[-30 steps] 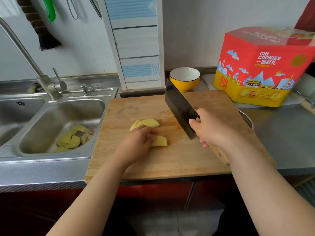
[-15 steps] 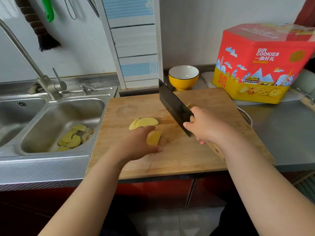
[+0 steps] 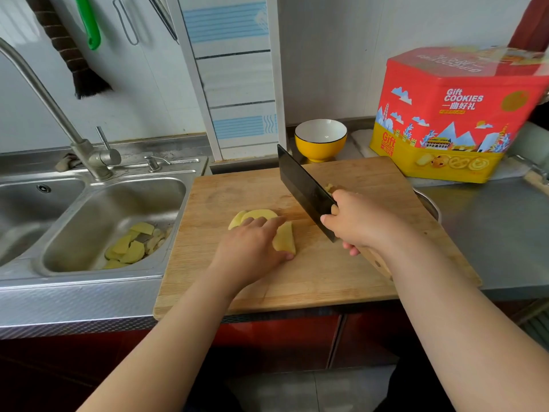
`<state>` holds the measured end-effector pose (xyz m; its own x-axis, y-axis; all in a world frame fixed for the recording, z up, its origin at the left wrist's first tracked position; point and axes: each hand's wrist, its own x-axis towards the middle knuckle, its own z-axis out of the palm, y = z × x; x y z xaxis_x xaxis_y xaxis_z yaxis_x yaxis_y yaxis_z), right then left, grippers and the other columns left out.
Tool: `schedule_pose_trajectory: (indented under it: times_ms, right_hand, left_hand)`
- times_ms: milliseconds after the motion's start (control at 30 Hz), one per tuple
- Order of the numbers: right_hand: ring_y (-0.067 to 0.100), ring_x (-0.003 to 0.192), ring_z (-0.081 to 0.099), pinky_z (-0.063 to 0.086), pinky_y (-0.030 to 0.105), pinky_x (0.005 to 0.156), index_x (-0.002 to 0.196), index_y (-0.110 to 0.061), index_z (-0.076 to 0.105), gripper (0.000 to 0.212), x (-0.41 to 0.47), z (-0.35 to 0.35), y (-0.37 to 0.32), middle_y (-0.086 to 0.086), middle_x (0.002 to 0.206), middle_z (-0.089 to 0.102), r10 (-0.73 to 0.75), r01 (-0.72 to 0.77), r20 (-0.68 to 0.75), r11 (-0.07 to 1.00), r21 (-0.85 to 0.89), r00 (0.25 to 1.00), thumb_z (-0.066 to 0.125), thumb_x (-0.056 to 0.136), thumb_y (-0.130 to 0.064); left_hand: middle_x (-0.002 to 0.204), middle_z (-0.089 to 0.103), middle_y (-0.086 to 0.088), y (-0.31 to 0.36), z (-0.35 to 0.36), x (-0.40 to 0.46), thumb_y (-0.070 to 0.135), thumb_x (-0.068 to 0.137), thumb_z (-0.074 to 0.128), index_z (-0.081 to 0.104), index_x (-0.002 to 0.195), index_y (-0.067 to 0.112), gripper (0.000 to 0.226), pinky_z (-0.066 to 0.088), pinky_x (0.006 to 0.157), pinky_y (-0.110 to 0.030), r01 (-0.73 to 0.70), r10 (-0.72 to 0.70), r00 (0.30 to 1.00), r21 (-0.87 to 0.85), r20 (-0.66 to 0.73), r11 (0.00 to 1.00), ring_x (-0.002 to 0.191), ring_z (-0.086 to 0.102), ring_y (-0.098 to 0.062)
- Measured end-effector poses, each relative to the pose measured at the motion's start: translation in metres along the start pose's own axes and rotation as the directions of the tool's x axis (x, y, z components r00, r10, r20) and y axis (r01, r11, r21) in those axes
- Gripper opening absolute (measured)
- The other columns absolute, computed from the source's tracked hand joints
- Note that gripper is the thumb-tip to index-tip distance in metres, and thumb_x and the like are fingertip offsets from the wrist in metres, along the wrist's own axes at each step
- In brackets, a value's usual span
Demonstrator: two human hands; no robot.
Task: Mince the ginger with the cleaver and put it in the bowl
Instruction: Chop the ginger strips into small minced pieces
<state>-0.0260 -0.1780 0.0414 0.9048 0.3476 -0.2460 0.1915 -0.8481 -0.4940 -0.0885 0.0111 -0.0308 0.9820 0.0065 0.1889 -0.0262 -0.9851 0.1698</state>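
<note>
Gripping the wooden handle of the cleaver (image 3: 306, 194), the right hand (image 3: 359, 221) has its grip clenched round it, and the dark blade slants up and away over the cutting board (image 3: 341, 281), its tip pointing toward the bowl (image 3: 320, 140). The left hand (image 3: 252, 248) lies on the board with its fingers laid over the ginger slice (image 3: 285, 237) and the thumb against the slice's near end, so its grip is holding that piece down; how tightly it pinches, I cannot tell. Two more ginger slices (image 3: 252, 216) lie overlapped just beyond the fingertips, touching one another. A few small yellow bits (image 3: 328, 188) show behind the blade, too small to make out. The bowl, yellow outside and white inside, stands on the desk (image 3: 490, 233) past the board's far edge, beside the red cookie tin (image 3: 457, 114). To the left, the steel sink (image 3: 98, 272) holds a heap of ginger peelings (image 3: 130, 246) in its nearer basin, with the tap (image 3: 53, 105) rising behind it.
</note>
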Motion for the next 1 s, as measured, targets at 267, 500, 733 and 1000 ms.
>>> schedule_pose_trajectory:
  times_ms: [267, 500, 733, 1000]
  right_hand:
    - [0.017, 0.066, 0.064, 0.060, 0.034, 0.065, 0.150, -0.014, 0.029, 0.052, 0.000, -0.002, 0.000, 0.007, 0.097, 0.061, 0.011, -0.012, 0.039, 1.000, 0.021, 0.999, 0.046, 0.103, -0.026]
    - [0.017, 0.067, 0.064, 0.061, 0.036, 0.066, 0.152, -0.014, 0.027, 0.055, 0.001, -0.004, 0.000, 0.009, 0.098, 0.063, 0.009, -0.012, 0.053, 0.998, 0.058, 0.999, 0.047, 0.103, -0.026]
    - [0.014, 0.066, 0.063, 0.059, 0.029, 0.060, 0.151, -0.014, 0.028, 0.054, 0.002, -0.004, 0.003, 0.007, 0.098, 0.062, 0.011, -0.015, 0.049, 0.996, 0.084, 0.999, 0.048, 0.102, -0.026]
    - [0.017, 0.069, 0.064, 0.061, 0.034, 0.066, 0.151, -0.014, 0.028, 0.054, 0.000, -0.004, 0.002, 0.009, 0.097, 0.064, 0.000, -0.003, 0.044, 0.997, 0.073, 0.999, 0.048, 0.102, -0.026]
  left_hand:
    - [0.146, 0.037, 0.002, -0.029, -0.003, 0.018, 0.077, 0.068, 0.055, 0.035, 0.144, 0.031, 0.090, 0.029, 0.110, -0.047, 0.217, -0.223, 0.974, -0.109, -0.039, 0.970, 0.135, 0.028, -0.026]
    - [0.134, 0.046, 0.000, -0.084, 0.000, 0.013, 0.058, 0.082, 0.061, 0.055, 0.130, 0.032, 0.055, 0.033, 0.103, -0.041, 0.363, -0.360, 0.932, -0.085, 0.053, 0.928, 0.124, 0.037, -0.028]
    - [0.121, 0.053, 0.000, -0.083, -0.008, 0.029, 0.028, 0.090, 0.061, 0.065, 0.112, 0.025, 0.023, 0.043, 0.096, -0.040, 0.405, -0.403, 0.914, -0.172, 0.050, 0.898, 0.114, 0.049, -0.024]
    - [0.110, 0.056, -0.001, -0.073, -0.013, 0.051, 0.038, 0.084, 0.070, 0.056, 0.114, 0.017, 0.039, 0.044, 0.081, -0.030, 0.397, -0.369, 0.903, -0.094, 0.220, 0.913, 0.096, 0.053, -0.019]
